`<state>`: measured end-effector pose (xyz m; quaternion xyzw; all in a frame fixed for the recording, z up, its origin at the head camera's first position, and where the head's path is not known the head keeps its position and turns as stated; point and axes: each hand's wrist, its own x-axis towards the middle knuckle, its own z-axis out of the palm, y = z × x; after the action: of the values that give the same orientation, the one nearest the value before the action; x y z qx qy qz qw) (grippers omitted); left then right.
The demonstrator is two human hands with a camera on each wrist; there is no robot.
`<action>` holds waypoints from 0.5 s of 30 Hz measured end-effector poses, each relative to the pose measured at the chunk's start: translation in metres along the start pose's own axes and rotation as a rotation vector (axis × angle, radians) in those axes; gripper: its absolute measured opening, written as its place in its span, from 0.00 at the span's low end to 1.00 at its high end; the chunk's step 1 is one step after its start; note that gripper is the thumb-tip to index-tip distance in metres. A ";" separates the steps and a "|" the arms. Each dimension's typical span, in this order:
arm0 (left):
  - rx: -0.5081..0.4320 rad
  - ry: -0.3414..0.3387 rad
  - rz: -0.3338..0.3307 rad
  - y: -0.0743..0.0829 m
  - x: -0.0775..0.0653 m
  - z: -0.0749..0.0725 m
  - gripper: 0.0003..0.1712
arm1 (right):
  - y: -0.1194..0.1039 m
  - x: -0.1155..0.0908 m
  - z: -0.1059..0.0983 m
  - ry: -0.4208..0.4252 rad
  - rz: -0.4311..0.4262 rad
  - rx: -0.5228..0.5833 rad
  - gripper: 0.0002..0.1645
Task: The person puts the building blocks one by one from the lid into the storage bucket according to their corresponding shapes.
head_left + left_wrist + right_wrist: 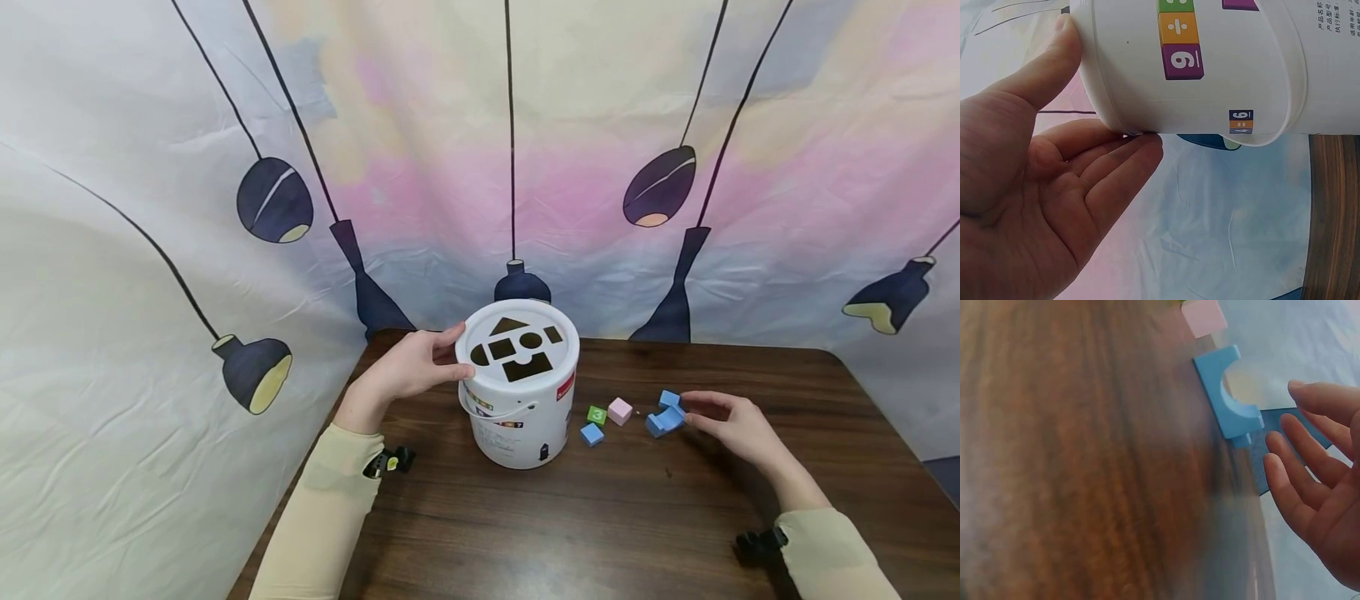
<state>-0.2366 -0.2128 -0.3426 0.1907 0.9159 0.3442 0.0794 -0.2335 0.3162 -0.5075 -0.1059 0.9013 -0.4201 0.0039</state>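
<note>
A white bucket stands upright on the table, its lid cut with several shaped holes. My left hand holds the lid's left edge, thumb at the near side and fingers round the far side; the left wrist view shows the thumb and fingers against the rim. To the right lies a blue arch block with a half-round notch, a smaller blue block just behind it. My right hand hovers beside these two, fingers loosely spread and holding nothing in the right wrist view.
Between the bucket and the arch block lie a green block marked 3, a pink block and a blue block. The bucket's thin white handle hangs down in front. A printed cloth hangs behind the wooden table.
</note>
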 end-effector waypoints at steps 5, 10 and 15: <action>-0.009 0.001 0.005 -0.001 0.000 0.001 0.51 | 0.006 -0.003 0.004 -0.028 0.018 -0.002 0.30; -0.006 0.003 0.007 -0.001 0.001 0.001 0.52 | 0.005 -0.003 0.008 -0.053 0.031 -0.002 0.32; 0.002 0.000 0.003 -0.001 0.001 0.000 0.52 | 0.002 -0.002 0.014 -0.054 0.038 -0.019 0.40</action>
<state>-0.2376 -0.2129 -0.3435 0.1922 0.9159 0.3434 0.0784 -0.2306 0.3069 -0.5180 -0.1002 0.9066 -0.4084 0.0352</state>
